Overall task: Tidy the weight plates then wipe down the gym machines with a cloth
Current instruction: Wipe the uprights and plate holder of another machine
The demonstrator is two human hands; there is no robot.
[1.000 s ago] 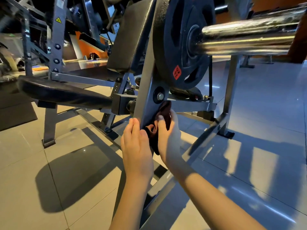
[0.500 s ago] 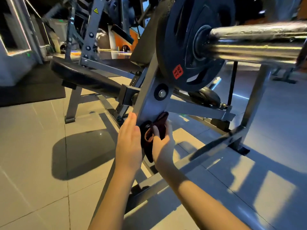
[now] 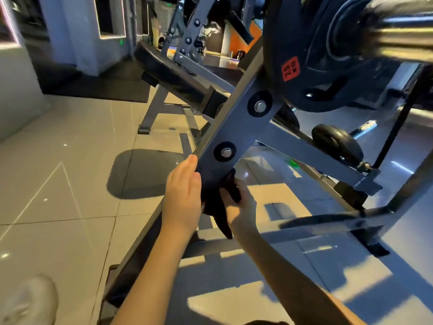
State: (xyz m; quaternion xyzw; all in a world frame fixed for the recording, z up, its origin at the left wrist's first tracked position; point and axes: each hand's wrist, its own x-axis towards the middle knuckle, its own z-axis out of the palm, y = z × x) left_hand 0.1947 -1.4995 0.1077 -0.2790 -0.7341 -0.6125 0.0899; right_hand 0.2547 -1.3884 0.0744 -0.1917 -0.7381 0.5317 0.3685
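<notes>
Both hands are down at the lower end of the slanted grey steel frame bar (image 3: pixel 236 127) of the gym machine. The left hand (image 3: pixel 182 195) lies flat along the bar's left edge, fingers straight and pressed together, holding nothing. Across on the bar's right edge the right hand (image 3: pixel 243 207) has its fingers curled round the dark crumpled cloth (image 3: pixel 219 212) and bunches it against the bar's bottom end, with one tail hanging down between the two wrists. The cloth covers most of the right fingers. Up the bar sit two silver bolts (image 3: pixel 260 106) on black washers, one above the other. Crowding in just above them is one black round weight plate (image 3: pixel 309 85) with a red label, threaded on a blurred chrome sleeve (image 3: pixel 398 36). Beyond the bar's left edge runs one black padded bench (image 3: pixel 168 71), its near end hidden behind the bar. To the right one black rubber roller (image 3: pixel 337 141) sits above a lower cross-rail. One white shoe (image 3: pixel 28 301) stands on the beige tiled floor (image 3: pixel 70 184), well clear of the frame.
</notes>
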